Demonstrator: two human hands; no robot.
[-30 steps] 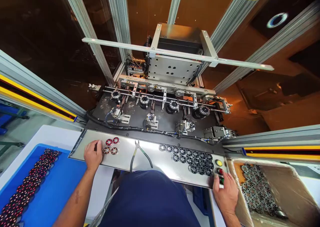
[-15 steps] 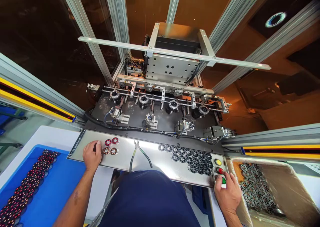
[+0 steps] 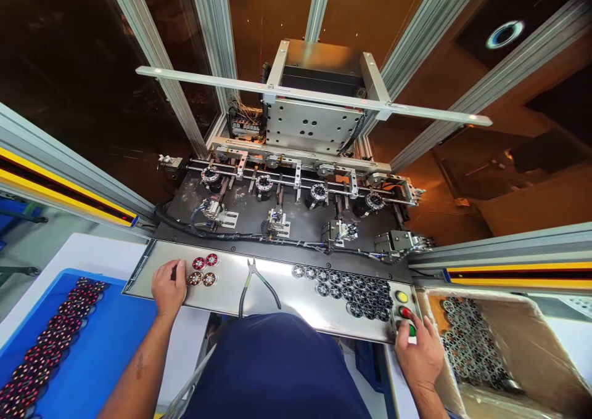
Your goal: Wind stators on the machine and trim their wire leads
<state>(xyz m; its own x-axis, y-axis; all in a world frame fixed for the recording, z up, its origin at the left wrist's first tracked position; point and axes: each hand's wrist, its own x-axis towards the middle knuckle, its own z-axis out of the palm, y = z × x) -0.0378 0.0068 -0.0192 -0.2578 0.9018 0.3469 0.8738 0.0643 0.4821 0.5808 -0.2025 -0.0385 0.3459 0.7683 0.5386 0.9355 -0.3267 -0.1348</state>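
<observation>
My left hand point(image 3: 169, 288) rests at the left end of the metal shelf point(image 3: 296, 308), its fingers curled with a small black part point(image 3: 174, 273) showing between thumb and forefinger; what it is I cannot make out. Just right of that hand lie several red-and-black wound rings point(image 3: 198, 263). My right hand point(image 3: 420, 351) is at the shelf's right end, fingers apart, with fingertips at the red button point(image 3: 405, 312) and the green button point(image 3: 412, 329). Above these is a yellow button point(image 3: 402, 297). Many bare dark rings point(image 3: 361, 292) lie left of the buttons.
Pliers point(image 3: 252, 283) lie open mid-shelf. Behind stands a machine with several round fixtures point(image 3: 264, 185) holding rings, under a metal crossbar point(image 3: 314, 95). A blue tray point(image 3: 111, 345) of wound rings is at left, a lined box point(image 3: 531, 357) of bare rings at right. Yellow-edged side bars point(image 3: 69, 188) flank the opening.
The whole view has shifted slightly. Both hands keep their places at the shelf's ends, and the rings and pliers have not moved.
</observation>
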